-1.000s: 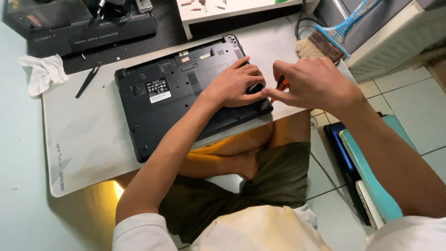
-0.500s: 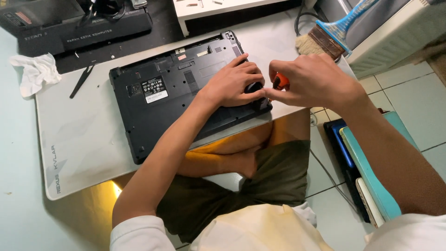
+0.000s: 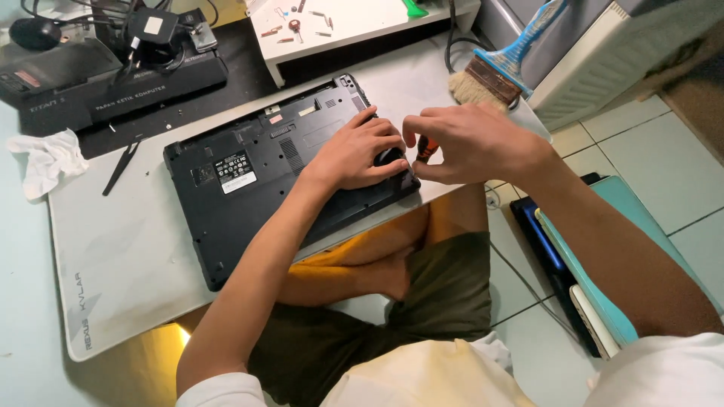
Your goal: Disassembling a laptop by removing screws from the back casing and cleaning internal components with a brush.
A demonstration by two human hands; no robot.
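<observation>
Fingers [image 3: 422,124] of right hand [image 3: 471,143] pinched on orange-handled screwdriver [image 3: 427,148], left hand [image 3: 358,154] flat beside white label [image 3: 237,171] on upturned black laptop [image 3: 249,188]

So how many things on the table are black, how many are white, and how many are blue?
Black: 3 - laptop, long box, tweezers
White: 2 - crumpled tissue, small tray
Blue: 1 - brush
Total: 6

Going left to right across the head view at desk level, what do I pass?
Crumpled tissue → black tweezers → upturned black laptop → left hand flat on the laptop → red-handled screwdriver → right hand gripping it → stacked tablets on the floor.
</observation>
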